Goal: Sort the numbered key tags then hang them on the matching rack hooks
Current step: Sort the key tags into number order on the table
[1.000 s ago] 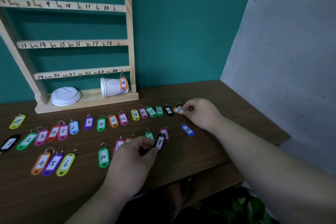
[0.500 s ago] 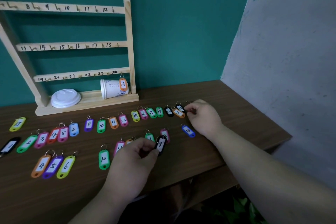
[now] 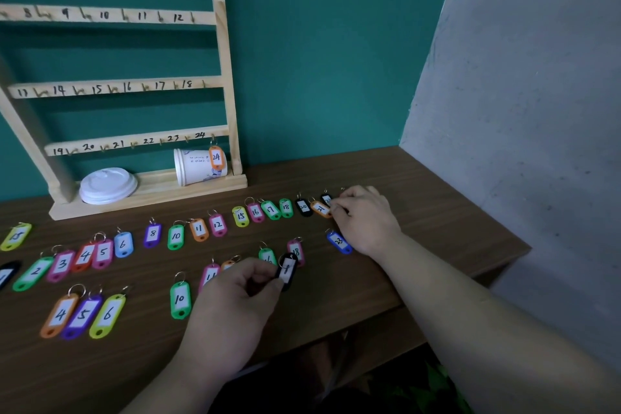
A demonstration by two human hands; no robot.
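Observation:
Several coloured numbered key tags lie in rows on the brown table (image 3: 420,185). My left hand (image 3: 235,299) pinches a black tag (image 3: 286,270) at the front, just above the tabletop. My right hand (image 3: 364,218) rests at the right end of the back row, fingers curled on a black tag (image 3: 326,199) beside the orange tag 21 (image 3: 321,209). A blue tag 23 (image 3: 339,241) lies just under that hand. The wooden rack (image 3: 221,84) stands against the teal wall, with an orange tag 24 (image 3: 216,157) hanging on its hook.
A paper cup (image 3: 195,166) lies on its side on the rack's base, and a white lid (image 3: 108,185) sits left of it. A grey wall closes the right side. The table's front edge runs just behind my forearms.
My right hand has shifted slightly right along the back row, and the orange tag 21 now lies free beside it. My left hand keeps the black tag in place.

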